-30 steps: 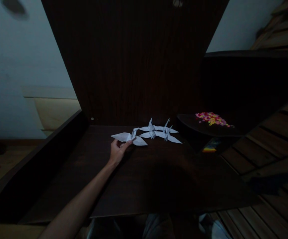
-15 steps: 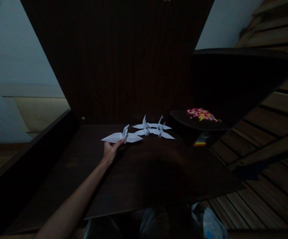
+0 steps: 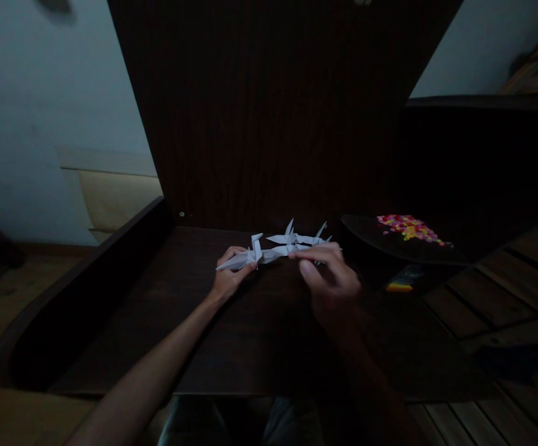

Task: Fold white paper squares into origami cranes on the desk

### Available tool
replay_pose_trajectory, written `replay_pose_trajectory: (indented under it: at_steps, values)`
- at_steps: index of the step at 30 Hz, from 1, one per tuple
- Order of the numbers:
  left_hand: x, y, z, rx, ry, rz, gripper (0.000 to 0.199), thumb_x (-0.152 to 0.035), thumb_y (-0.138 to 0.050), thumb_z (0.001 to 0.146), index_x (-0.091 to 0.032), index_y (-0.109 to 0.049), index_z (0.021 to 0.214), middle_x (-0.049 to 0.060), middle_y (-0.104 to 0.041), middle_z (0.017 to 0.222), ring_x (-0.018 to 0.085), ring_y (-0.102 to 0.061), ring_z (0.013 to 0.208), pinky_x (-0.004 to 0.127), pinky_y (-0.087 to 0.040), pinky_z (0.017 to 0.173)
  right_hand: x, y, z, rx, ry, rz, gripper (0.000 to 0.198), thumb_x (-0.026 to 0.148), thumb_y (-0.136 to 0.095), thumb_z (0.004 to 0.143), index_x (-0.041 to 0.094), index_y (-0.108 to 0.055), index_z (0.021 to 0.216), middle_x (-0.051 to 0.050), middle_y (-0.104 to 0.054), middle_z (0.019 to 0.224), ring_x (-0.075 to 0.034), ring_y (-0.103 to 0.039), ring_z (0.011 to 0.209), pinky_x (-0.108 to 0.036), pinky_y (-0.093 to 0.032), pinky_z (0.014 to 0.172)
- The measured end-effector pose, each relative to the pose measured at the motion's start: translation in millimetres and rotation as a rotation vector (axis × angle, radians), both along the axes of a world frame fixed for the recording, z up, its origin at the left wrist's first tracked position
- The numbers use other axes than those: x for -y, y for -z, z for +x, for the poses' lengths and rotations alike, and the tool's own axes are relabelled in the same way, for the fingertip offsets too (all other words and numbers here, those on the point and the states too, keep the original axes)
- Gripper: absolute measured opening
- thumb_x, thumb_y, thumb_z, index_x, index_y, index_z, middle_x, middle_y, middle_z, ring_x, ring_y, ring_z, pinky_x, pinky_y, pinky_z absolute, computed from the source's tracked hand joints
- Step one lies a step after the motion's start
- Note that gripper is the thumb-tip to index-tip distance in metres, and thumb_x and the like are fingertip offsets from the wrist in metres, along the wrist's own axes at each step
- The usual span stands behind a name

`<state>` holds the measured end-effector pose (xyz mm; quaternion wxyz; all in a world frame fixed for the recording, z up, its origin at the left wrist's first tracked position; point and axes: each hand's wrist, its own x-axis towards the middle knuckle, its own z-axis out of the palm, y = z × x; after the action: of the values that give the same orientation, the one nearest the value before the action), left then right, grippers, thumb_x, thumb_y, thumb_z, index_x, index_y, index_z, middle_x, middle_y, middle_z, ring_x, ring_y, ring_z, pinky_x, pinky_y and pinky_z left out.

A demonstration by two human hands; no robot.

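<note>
Mid-frame, the left hand [image 3: 227,280] is pinching a paper crane [image 3: 256,249]; the right hand [image 3: 335,282] is partly covering neighbouring cranes [image 3: 290,235], whether its fingers are pinching cannot be told.

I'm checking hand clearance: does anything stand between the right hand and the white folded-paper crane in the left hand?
Yes: part of another white folded-paper crane lies between the right hand and the held crane; the two cranes' wings seem to meet or overlap. Nothing else visible intervenes.
</note>
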<state>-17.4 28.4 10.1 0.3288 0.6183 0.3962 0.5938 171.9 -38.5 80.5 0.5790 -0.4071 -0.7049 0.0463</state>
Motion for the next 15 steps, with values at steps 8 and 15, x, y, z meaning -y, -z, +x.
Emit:
replay_pose_trajectory:
  at_steps: [8,15]
  values:
    - [0.2,7.8,1.1,-0.252,-0.027,0.353,0.014,-0.025,-0.070,0.073,-0.018,-0.058,0.077,0.007,-0.059,0.098,0.020,-0.059,0.093,0.036,-0.048,0.083,-74.5,59.3,-1.7,0.095,-0.240,-0.314,0.015,0.030,-0.063,0.082,0.021,-0.068,0.093,-0.005,-0.070,0.095,-0.021,-0.063,0.093,-0.037,-0.047,0.088]
    - [4.2,3.7,-2.7,-0.356,0.102,0.382,0.021,-0.027,-0.069,0.074,-0.019,-0.062,0.092,0.010,-0.058,0.110,0.024,-0.058,0.102,0.041,-0.046,0.091,-68.0,75.8,-8.5,0.050,-0.074,-0.147,0.015,0.026,-0.055,0.085,0.020,-0.068,0.085,-0.005,-0.070,0.083,-0.020,-0.065,0.081,-0.034,-0.049,0.080]
